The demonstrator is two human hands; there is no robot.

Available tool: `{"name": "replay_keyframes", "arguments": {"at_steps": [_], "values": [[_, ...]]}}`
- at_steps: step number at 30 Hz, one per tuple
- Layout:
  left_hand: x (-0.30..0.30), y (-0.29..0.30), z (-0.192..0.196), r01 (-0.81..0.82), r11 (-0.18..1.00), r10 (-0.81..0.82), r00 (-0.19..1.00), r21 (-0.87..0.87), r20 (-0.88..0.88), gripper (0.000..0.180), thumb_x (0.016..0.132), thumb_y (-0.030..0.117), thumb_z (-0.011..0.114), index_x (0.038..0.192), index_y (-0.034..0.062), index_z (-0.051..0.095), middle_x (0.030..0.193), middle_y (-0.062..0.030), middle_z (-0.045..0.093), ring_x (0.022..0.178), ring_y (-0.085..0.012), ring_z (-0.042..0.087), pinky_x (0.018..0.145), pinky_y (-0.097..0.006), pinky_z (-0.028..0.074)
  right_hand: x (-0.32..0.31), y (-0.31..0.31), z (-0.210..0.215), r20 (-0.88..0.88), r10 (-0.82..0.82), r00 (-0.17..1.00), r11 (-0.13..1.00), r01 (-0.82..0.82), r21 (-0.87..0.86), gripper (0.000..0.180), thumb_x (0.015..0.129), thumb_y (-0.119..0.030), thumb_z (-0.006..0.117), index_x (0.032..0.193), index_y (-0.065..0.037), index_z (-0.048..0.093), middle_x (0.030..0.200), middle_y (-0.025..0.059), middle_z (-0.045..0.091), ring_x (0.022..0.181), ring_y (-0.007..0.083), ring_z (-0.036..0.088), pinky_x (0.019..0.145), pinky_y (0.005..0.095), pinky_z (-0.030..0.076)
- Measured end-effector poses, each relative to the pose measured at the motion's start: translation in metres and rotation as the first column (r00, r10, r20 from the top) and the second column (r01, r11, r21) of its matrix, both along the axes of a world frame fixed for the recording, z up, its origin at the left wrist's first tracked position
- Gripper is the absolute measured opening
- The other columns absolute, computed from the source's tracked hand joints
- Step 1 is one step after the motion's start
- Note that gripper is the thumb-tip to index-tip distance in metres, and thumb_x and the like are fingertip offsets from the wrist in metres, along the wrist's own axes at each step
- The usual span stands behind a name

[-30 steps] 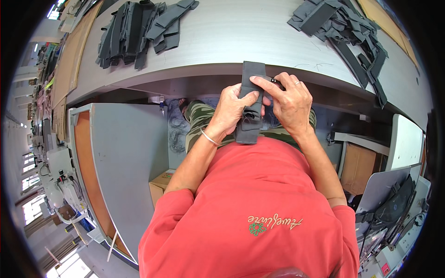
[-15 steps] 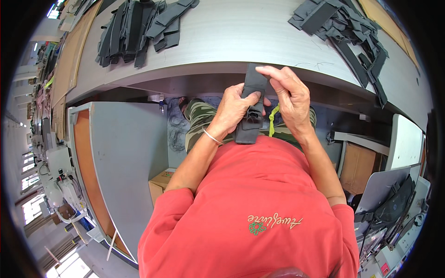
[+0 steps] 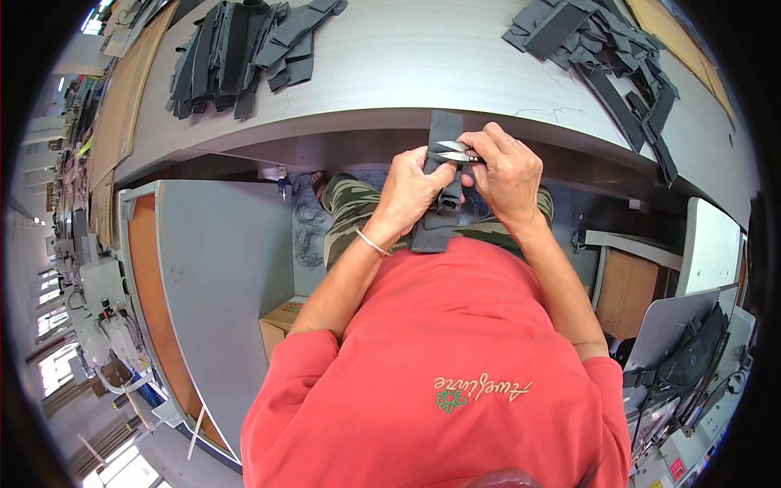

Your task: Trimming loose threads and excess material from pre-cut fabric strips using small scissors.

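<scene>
My left hand pinches a dark grey fabric strip, folded over at its middle, in front of my lap. The strip hangs lengthwise, one end near the table edge and the other against my red shirt. My right hand is closed around thread snips, whose two pointed metal blades lie over the strip close to my left fingertips. Their handles are hidden inside my right fingers. Whether the blades touch the fabric I cannot tell.
On the pale table lie a pile of dark grey strips at the left and a looser, tangled pile at the right. A grey cabinet panel stands to my left. Cardboard boxes sit below on both sides.
The snips' blades have come into sight from my right hand and now lie over the strip. My right fingers have closed around them. The yellow-green ribbon below that hand is out of sight.
</scene>
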State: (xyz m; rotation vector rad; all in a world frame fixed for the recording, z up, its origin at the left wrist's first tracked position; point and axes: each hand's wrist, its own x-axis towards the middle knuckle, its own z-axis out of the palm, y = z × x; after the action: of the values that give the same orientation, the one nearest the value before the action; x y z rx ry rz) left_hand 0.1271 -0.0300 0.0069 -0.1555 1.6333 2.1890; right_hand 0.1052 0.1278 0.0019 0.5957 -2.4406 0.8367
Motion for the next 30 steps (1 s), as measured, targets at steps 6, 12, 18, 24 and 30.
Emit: {"name": "replay_keyframes", "arguments": {"at_steps": [6,12,18,24,30], "values": [[-0.003,-0.002,-0.008,-0.02,0.956,-0.02,0.991,-0.294,-0.133,0.019,0.088,0.011,0.062,0.1,-0.0033,0.063,0.083,-0.0058,0.065,0.071,-0.0073,0.058,0.062,-0.023,0.049,0.0,-0.003,0.007,0.089,0.05,0.995,0.997,-0.055,0.062,0.018,0.07,-0.005,0.066,0.086,-0.009,0.058,0.082,0.0066,0.058,0.072,0.0254,0.061,0.062,0.0338,0.047],[-0.005,0.002,-0.008,-0.198,0.872,-0.022,0.898,-0.449,-0.439,0.018,0.086,0.013,0.063,0.091,-0.0037,0.064,0.076,-0.0037,0.068,0.067,-0.0062,0.057,0.061,-0.027,0.048,0.018,0.003,0.049,0.375,0.781,0.5,0.458,-0.05,-0.887,0.015,0.093,-0.014,0.053,0.095,0.001,0.053,0.085,-0.0009,0.047,0.082,0.0068,0.042,0.074,0.0227,0.037],[-0.007,-0.002,-0.007,-0.055,0.993,0.042,0.992,-0.103,-0.115,0.016,0.087,0.009,0.061,0.099,-0.0017,0.065,0.085,-0.0058,0.069,0.071,-0.0086,0.061,0.066,-0.025,0.05,0.006,0.031,0.031,0.302,0.802,0.516,0.356,-0.006,-0.934,0.02,0.093,-0.019,0.058,0.08,-0.004,0.054,0.073,-0.0043,0.046,0.065,0.0034,0.037,0.064,0.0208,0.035],[-0.012,-0.001,-0.004,-0.285,0.814,-0.227,0.646,-0.506,-0.729,0.033,0.077,0.006,0.067,0.109,0.0051,0.062,0.095,-0.0122,0.065,0.083,-0.0201,0.062,0.075,-0.032,0.049,0.005,0.014,0.036,0.471,0.437,0.766,0.591,0.151,-0.793,0.011,0.08,-0.006,0.074,0.088,-0.005,0.068,0.068,-0.007,0.051,0.06,0.0016,0.04,0.055,0.0183,0.033],[-0.023,-0.01,0.022,-0.407,0.769,0.069,0.819,-0.492,-0.57,0.06,0.068,0.005,0.075,0.121,0.0043,0.047,0.093,-0.0072,0.051,0.084,-0.0184,0.053,0.076,-0.031,0.044,0.013,0.007,0.035,0.053,0.269,0.962,0.821,-0.2,-0.535,0.032,0.062,0.011,0.066,0.087,-0.009,0.073,0.074,0.0042,0.061,0.062,0.0123,0.059,0.052,0.024,0.045]]}}
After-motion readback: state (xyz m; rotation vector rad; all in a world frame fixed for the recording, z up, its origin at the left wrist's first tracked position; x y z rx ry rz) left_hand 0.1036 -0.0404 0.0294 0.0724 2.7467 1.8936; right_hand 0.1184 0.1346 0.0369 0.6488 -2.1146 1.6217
